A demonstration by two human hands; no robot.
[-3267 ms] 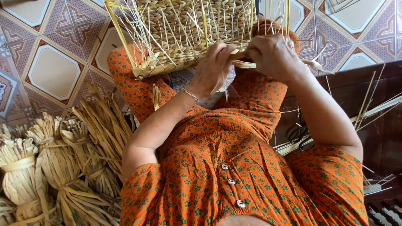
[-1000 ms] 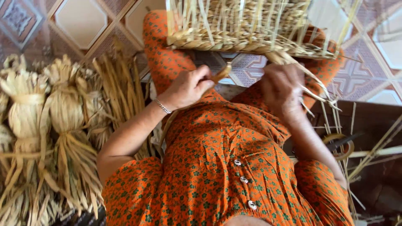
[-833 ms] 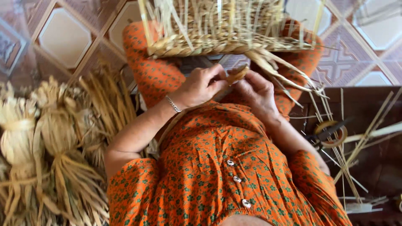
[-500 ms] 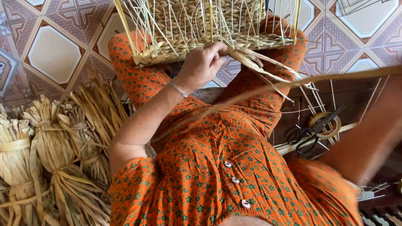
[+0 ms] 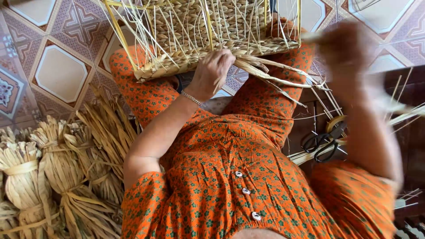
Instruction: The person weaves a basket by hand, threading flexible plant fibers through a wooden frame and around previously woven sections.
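Note:
A half-woven straw basket (image 5: 195, 31) with a yellow frame and many upright thin strands rests on my knees, over my orange flowered dress. My left hand (image 5: 214, 71) grips its near rim, fingers closed on the weave where loose flat strands (image 5: 274, 73) trail to the right. My right hand (image 5: 349, 48) is raised off the basket at the upper right and blurred by motion. It looks closed on a pale straw strand (image 5: 310, 37), which is smeared and hard to follow.
Tied bundles of dried straw (image 5: 57, 177) are piled on the tiled floor (image 5: 57, 71) to my left. Black scissors (image 5: 321, 144) and a roll of tape (image 5: 336, 124) lie among loose strands on a dark wooden surface (image 5: 407, 146) to my right.
My right hand left the basket rim, swung out to the right drawing a long strand, and now sits raised at the upper right. My left hand stayed on the rim.

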